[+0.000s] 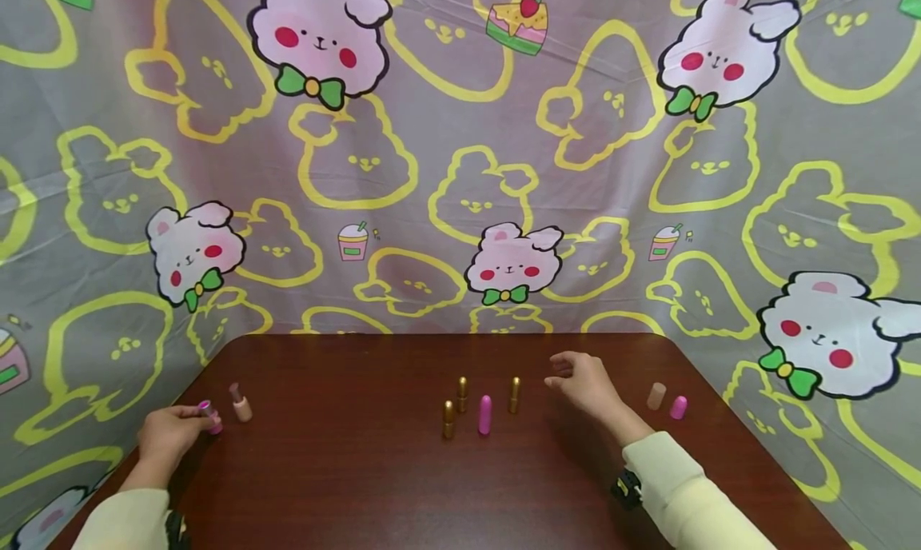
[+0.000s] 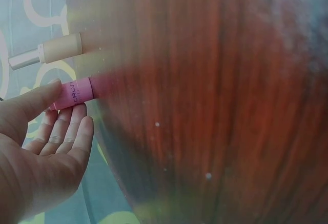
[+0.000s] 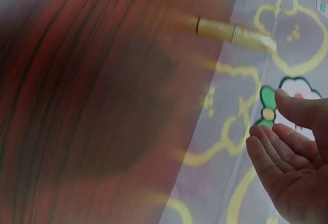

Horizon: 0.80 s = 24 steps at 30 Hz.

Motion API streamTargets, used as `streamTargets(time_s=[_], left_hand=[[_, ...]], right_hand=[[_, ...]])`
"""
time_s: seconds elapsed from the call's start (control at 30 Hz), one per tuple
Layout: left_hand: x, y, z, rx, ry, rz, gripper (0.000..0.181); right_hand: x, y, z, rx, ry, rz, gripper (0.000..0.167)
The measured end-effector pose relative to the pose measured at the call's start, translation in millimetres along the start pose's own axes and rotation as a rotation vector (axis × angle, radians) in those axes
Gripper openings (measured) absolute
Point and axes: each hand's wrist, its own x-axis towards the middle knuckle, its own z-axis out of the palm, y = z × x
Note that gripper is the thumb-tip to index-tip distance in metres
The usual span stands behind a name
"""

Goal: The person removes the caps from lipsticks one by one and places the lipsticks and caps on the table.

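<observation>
At the left of the table my left hand [image 1: 164,436] pinches a pink lipstick tube [image 1: 213,419] between thumb and fingers. The tube stands upright, and dark lettering shows on it in the left wrist view. Beside it stands an uncapped beige lipstick [image 1: 241,406] with a silvery upper part [image 2: 24,59]. My right hand [image 1: 584,384] hovers over the right half of the table, its fingers loosely bent and nothing held. Nearest to it is a slim gold lipstick tube [image 1: 514,396], standing upright and apart from the fingers.
Mid-table stand a capped pink lipstick [image 1: 485,415] and two more gold tubes, one at the front [image 1: 448,420] and one behind [image 1: 463,395]. At the right sit a beige cap [image 1: 655,396] and a pink cap [image 1: 679,408]. A patterned cloth [image 1: 432,118] surrounds the brown table [image 1: 345,486].
</observation>
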Motion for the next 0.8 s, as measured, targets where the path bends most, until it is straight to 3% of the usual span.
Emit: streamTargets(time_s=[0.2, 0.43, 0.8], left_hand=[[1.9, -0.4, -0.3, -0.002, -0.001, 0.0, 0.036], [2.4, -1.6, -1.1, -0.007, -0.001, 0.0, 0.035], [0.6, 0.7, -2.1, 0.0, 0.0, 0.017, 0.036]], right_hand=[[1.6, -10.3, 18.4, 0.036, -0.047, -0.005, 0.032], [5.1, -18.2, 36.1, 0.009, -0.056, -0.056, 0.028], [7.6, -21.7, 50.3, -0.002, -0.084, -0.014, 0.022]])
